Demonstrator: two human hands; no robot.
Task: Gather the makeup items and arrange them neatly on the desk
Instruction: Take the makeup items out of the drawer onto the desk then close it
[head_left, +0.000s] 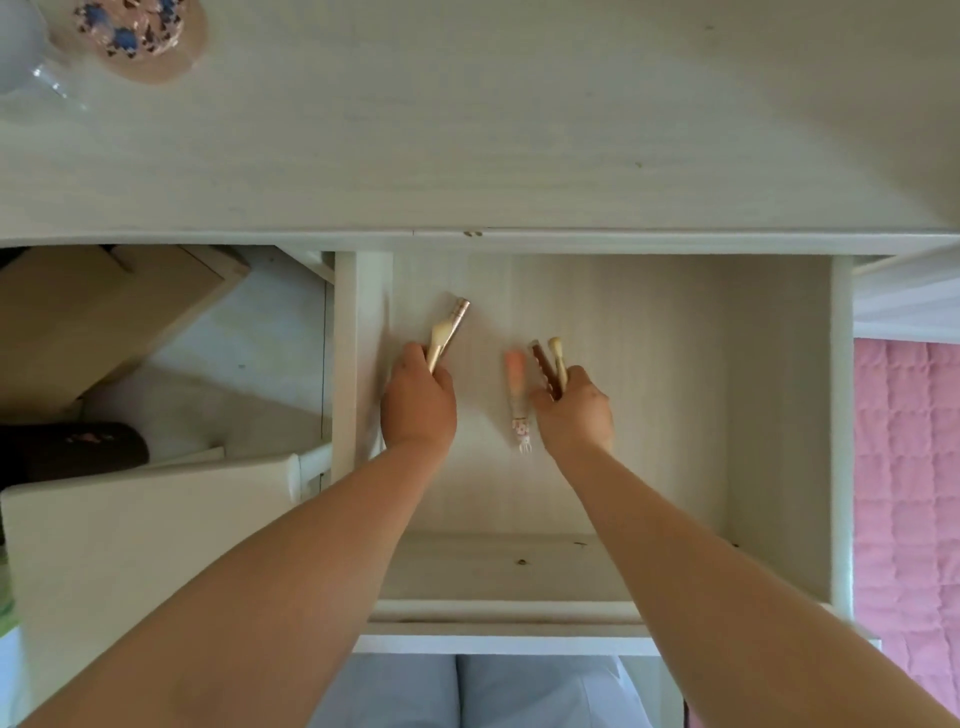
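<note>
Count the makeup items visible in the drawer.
5, maybe more hidden in the hands. Two in the left hand: a brush and a tube. Two in the right hand: a comb and a brush. One pink brush lies loose between them.

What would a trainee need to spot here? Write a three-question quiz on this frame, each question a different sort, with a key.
1. True or false: the left hand grips makeup items inside the open drawer.
2. Which item lies loose on the drawer floor between the hands? A) pink brush B) mirror C) comb
3. Fill in: the patterned pouch lies on the ____.

Key
1. True: it holds a cream-tipped brush and a gold tube.
2. A: the pink brush lies just left of the right hand, which grips a small brush and a brown tool.
3. Desk.
</note>
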